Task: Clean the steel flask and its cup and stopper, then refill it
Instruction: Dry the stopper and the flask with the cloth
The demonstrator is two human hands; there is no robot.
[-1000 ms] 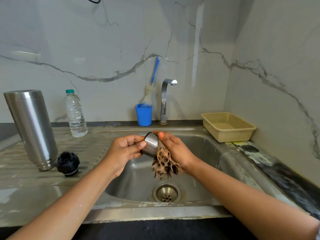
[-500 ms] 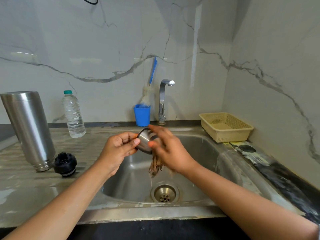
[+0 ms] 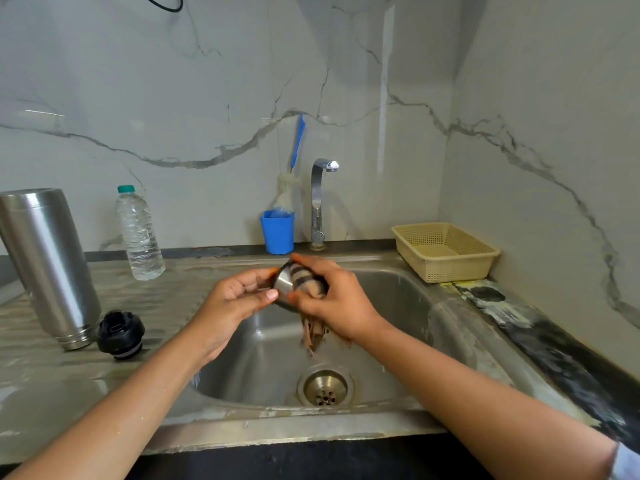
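Grips the cup (image 3: 283,285) in the left hand (image 3: 232,303) at frame centre above the sink (image 3: 401,306), rubs it with the cloth (image 3: 307,281) pinched in the right hand (image 3: 341,301), and may let the wet steel slip down.

walls (image 3: 207,98): white marble, grey veins, meeting in a corner at back right | counter (image 3: 571,358): dark stone, stained, right edge | sink (image 3: 398,306): steel, ribbed drainboard at left | tap (image 3: 317,202): chrome, back edge | light: soft, even

Worn on the head, looking forward and down into the sink (image 3: 398,306), close up, with the wall (image 3: 207,81) straight ahead.
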